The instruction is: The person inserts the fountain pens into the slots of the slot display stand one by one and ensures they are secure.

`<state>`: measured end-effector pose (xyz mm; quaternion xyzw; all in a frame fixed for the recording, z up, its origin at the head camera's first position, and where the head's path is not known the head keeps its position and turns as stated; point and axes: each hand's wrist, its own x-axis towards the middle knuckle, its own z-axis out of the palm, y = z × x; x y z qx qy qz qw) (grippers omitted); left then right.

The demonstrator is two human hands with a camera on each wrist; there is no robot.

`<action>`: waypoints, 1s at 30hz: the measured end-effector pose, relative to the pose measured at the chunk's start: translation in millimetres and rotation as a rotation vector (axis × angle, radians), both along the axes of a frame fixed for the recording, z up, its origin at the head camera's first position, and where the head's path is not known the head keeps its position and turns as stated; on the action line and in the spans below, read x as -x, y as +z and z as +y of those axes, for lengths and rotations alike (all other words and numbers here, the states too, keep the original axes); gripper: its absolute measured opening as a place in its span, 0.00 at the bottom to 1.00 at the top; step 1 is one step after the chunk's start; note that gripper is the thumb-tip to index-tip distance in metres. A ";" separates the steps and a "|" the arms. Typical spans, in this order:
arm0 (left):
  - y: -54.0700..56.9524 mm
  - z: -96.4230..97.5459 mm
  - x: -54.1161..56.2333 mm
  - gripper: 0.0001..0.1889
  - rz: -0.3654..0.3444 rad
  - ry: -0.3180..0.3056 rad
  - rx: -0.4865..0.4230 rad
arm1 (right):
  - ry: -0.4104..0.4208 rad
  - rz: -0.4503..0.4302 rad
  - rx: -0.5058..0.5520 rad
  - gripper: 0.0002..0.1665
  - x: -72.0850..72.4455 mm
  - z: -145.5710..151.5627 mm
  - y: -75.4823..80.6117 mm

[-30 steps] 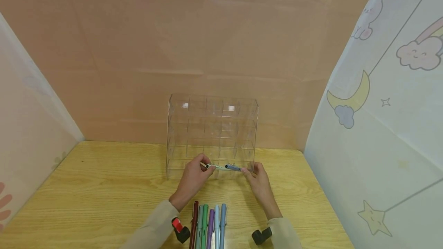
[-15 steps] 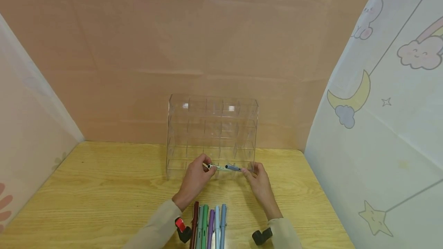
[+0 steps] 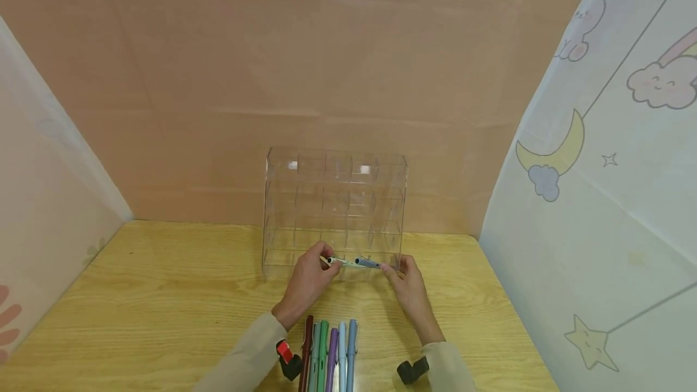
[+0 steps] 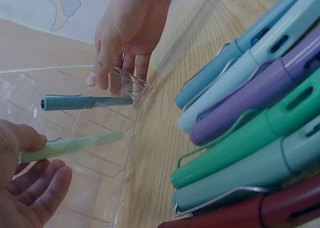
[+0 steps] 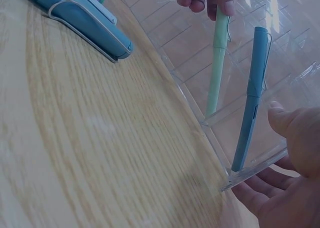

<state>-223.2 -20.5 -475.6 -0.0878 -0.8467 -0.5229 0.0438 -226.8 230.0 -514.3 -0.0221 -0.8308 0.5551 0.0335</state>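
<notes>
A clear acrylic pen rack (image 3: pixel 266 210) with divided tiers stands upright at the back of the table. My left hand (image 3: pixel 305 280) pinches the capped end of a light green pen (image 5: pixel 216 63) between thumb and fingers; the pen's other end reaches into the bottom tier. Beside it, a blue pen (image 5: pixel 248 98) leans in the neighbouring compartment at the right, apart from any hand. My right hand (image 3: pixel 411 295) holds the rack's lower right side, thumb in front near the blue pen and fingers round the outer edge.
Several capped pens lie in a row at the table's front: dark red (image 3: pixel 306 356), grey-green (image 3: pixel 314 359), green (image 3: pixel 322 356), purple (image 3: pixel 331 359), light blue (image 3: pixel 342 356) and blue (image 3: pixel 351 352). Sheets hang at the back and both sides of the wooden table (image 3: pixel 179 295).
My left hand has shifted very slightly right with the light green pen. My right hand, the rack and the blue pen stay where they were.
</notes>
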 end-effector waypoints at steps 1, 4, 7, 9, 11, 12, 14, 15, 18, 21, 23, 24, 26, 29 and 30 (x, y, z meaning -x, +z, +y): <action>0.1 -0.2 0.0 0.09 0.001 -0.001 0.003 | 0.001 -0.001 0.001 0.36 0.0 -0.1 0.2; 0.2 -0.6 0.1 0.09 0.002 -0.001 0.019 | 0.000 -0.006 0.000 0.36 0.2 -0.4 0.8; 0.8 -0.8 -0.2 0.09 0.002 0.002 0.038 | 0.000 -0.010 -0.003 0.36 0.7 -0.4 1.2; 0.7 -1.0 -0.4 0.10 0.001 0.004 0.042 | -0.002 -0.013 -0.003 0.36 0.8 -0.6 1.6; 0.2 -1.4 -0.4 0.10 -0.008 0.003 0.038 | 0.000 -0.014 0.001 0.36 0.5 -0.8 1.8; -0.6 -2.0 -0.4 0.10 -0.006 0.000 0.037 | 0.001 -0.015 0.001 0.37 0.2 -0.9 1.8; -1.7 -3.2 -0.5 0.11 -0.021 -0.001 0.028 | 0.005 -0.014 0.002 0.37 -0.3 -1.1 1.8; -2.2 -3.9 -0.9 0.11 -0.029 -0.001 0.027 | 0.008 -0.013 0.002 0.37 -0.4 -1.1 1.6; -2.8 -6.6 -2.8 0.14 -0.045 0.001 0.021 | 0.011 -0.012 -0.002 0.38 -0.6 -1.0 1.3; -0.8 -9.3 -6.0 0.16 -0.051 0.004 0.000 | 0.006 -0.012 -0.004 0.37 -0.6 -0.6 1.2; 1.2 -11.5 -8.0 0.17 -0.048 0.007 -0.018 | 0.002 -0.012 -0.004 0.37 -0.8 -0.2 1.4; 2.7 -12.5 -9.2 0.17 -0.046 0.009 -0.024 | 0.001 -0.012 -0.001 0.36 -0.9 0.0 1.4; 5.3 -14.7 -11.5 0.17 -0.042 0.015 -0.030 | 0.002 -0.012 0.002 0.36 -1.2 0.4 1.4; 8.8 -18.1 -15.3 0.17 -0.044 0.026 -0.031 | 0.009 -0.012 0.004 0.37 -1.9 1.1 1.4; 9.9 -19.3 -16.9 0.17 -0.043 0.028 -0.032 | 0.010 -0.012 0.004 0.38 -2.2 1.3 1.5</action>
